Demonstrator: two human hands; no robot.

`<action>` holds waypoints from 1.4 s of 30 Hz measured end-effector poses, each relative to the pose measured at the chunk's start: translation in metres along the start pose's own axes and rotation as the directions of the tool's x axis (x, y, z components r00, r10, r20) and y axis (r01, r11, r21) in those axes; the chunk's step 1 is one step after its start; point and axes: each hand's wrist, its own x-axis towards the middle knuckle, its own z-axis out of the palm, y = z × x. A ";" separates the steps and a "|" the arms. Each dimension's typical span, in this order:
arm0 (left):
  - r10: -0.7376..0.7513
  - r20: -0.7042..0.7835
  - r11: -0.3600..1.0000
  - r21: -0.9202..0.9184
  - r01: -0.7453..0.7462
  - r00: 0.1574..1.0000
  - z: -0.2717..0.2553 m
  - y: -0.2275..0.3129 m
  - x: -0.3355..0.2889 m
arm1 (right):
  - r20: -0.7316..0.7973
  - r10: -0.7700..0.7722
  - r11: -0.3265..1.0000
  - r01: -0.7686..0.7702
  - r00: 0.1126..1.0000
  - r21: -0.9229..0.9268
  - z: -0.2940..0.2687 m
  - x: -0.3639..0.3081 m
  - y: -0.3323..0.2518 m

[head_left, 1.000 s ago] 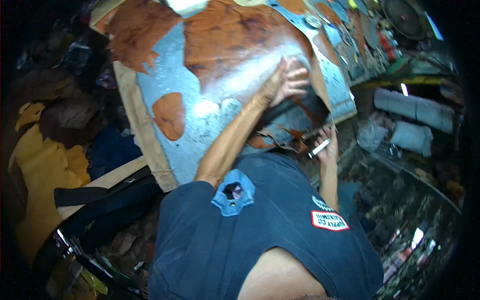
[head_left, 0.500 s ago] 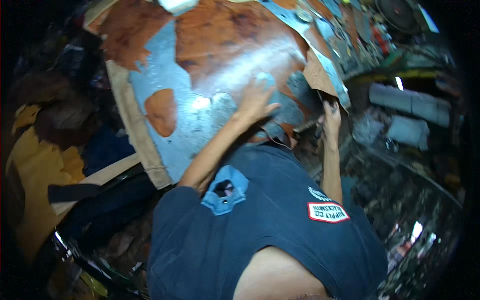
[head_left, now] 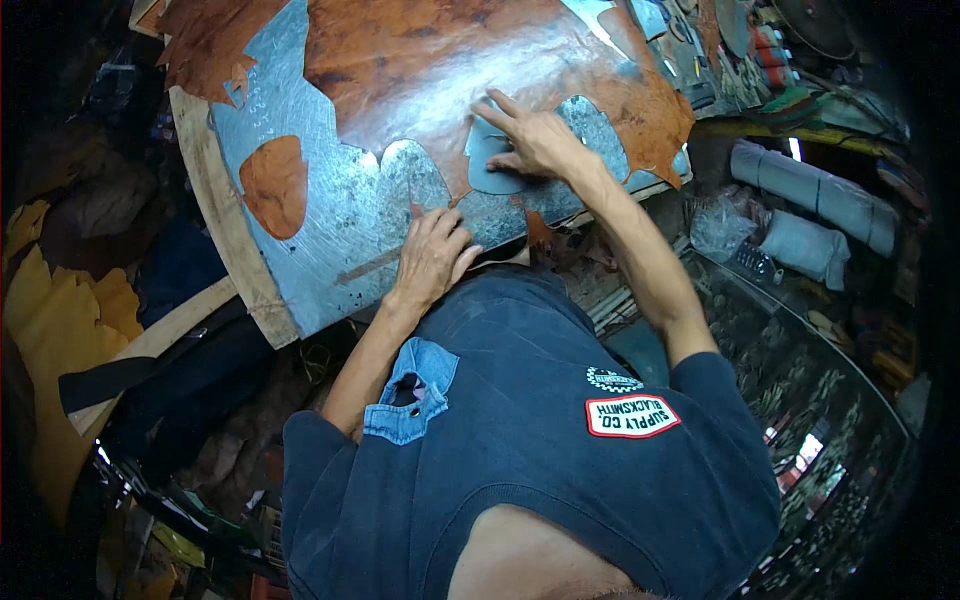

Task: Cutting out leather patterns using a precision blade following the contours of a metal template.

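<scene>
Plate: I see one scuffed grey metal sheet [head_left: 345,215] on a pale wooden board [head_left: 225,240]; all places below are given relative to this plate.
Hide: one large rust-brown leather hide [head_left: 450,60], mottled and ragged-edged, covers the plate's far half.
Offcut: one small oval brown leather piece [head_left: 272,185] lies alone on the plate's left part.
Pattern: one flat grey template [head_left: 492,168], curved in outline, sits at the hide's near edge on the plate's right part.
Right hand: my right hand [head_left: 535,140] is spread flat, fingers pressing the pattern down; nothing is clasped.
Left hand: my left hand [head_left: 432,258] rests palm-down at the plate's near edge, fingers loosely together, holding nothing.
Rolls: two grey fabric rolls [head_left: 805,195] lie right of the plate.
Yellow leather: yellow sheets [head_left: 60,330], count unclear, lie left of the plate.
Obstruction: my forearms and dark blue shirt [head_left: 530,450] hide the area just below the plate's near edge.
</scene>
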 end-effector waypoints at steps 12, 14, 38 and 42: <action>-0.229 -0.165 0.973 -0.053 0.224 0.959 0.000 -0.001 0.009 | 0.214 -0.070 0.981 0.106 0.974 -0.160 0.000 -0.067 0.015; -0.325 -0.077 0.946 -0.052 0.321 0.943 -0.007 0.004 0.009 | 0.233 0.017 0.990 0.017 0.972 -0.143 -0.005 -0.076 0.021; -0.299 -0.024 0.857 0.432 0.280 0.954 0.032 -0.043 0.066 | 0.265 0.059 0.998 -0.061 0.962 0.000 -0.019 -0.070 0.043; -0.239 0.079 0.927 0.316 0.203 0.968 0.048 -0.008 0.044 | 0.301 -0.034 0.946 -0.067 0.953 0.318 -0.049 -0.073 0.067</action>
